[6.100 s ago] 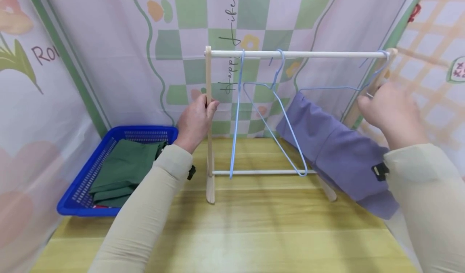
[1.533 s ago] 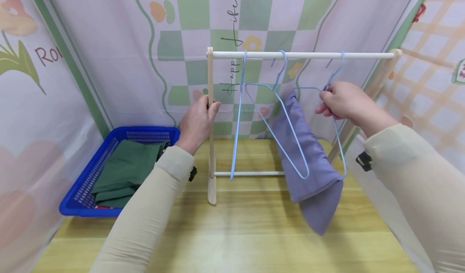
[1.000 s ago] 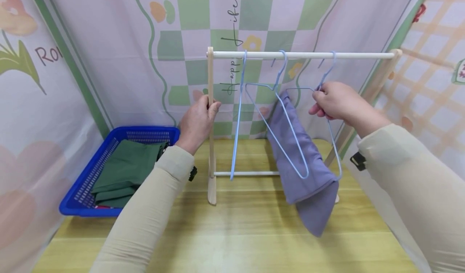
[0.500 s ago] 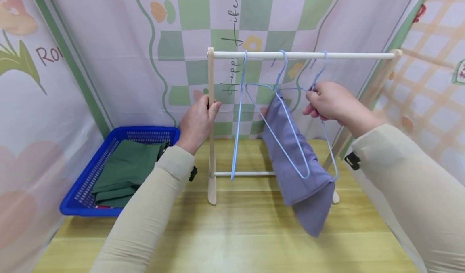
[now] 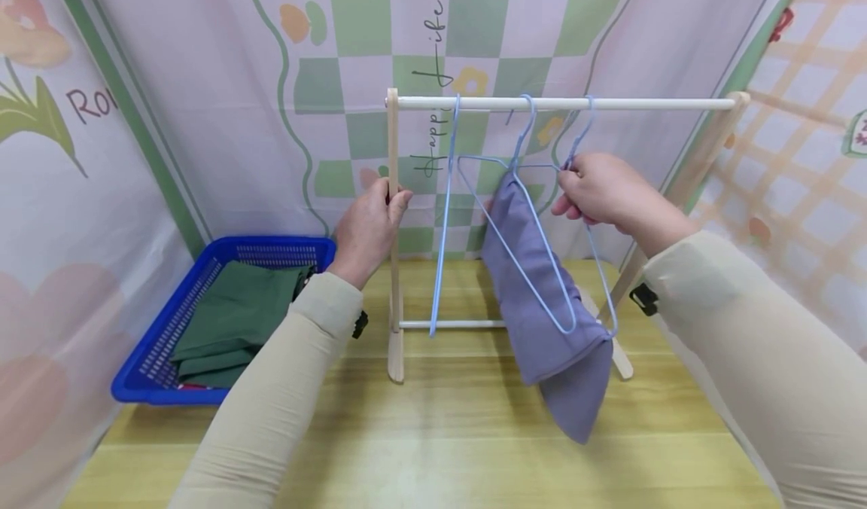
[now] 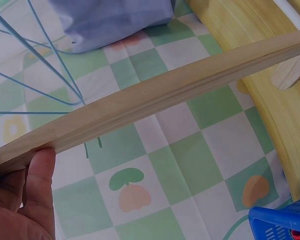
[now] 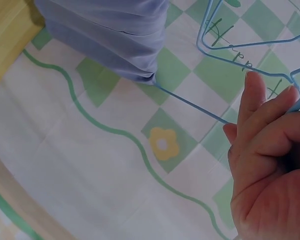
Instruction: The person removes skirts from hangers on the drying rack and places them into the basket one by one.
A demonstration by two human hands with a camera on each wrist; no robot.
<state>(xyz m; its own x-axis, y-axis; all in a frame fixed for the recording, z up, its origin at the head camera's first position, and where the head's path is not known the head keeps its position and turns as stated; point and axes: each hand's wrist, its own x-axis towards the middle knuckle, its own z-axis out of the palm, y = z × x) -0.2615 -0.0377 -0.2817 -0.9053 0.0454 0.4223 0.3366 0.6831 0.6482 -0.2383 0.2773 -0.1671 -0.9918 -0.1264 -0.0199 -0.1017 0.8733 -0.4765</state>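
My left hand (image 5: 368,227) grips the left wooden upright (image 6: 140,95) of a small clothes rack, thumb on its near side. With my right hand (image 5: 606,191) I pinch a blue wire hanger (image 5: 603,275) just below its hook, which sits over the white top rail (image 5: 664,104). Folded purple cloth (image 5: 542,298) is draped over that hanger and hangs aslant, its lower end close over the table. In the right wrist view the purple cloth (image 7: 110,40) bunches at the hanger's far corner. Two bare blue hangers, a left one (image 5: 443,230) and a middle one (image 5: 552,260), hang nearer my left hand.
A blue plastic basket (image 5: 145,373) holding folded green cloth (image 5: 233,313) stands at the left of the wooden table (image 5: 433,449). The rack's lower white bar (image 5: 454,324) runs behind the hangers. Printed fabric walls (image 5: 515,19) close in the back and sides.
My right hand has slid the hanger with the purple cloth leftward along the rail, from the right end to near the middle hanger. The left hand keeps its grip on the upright.
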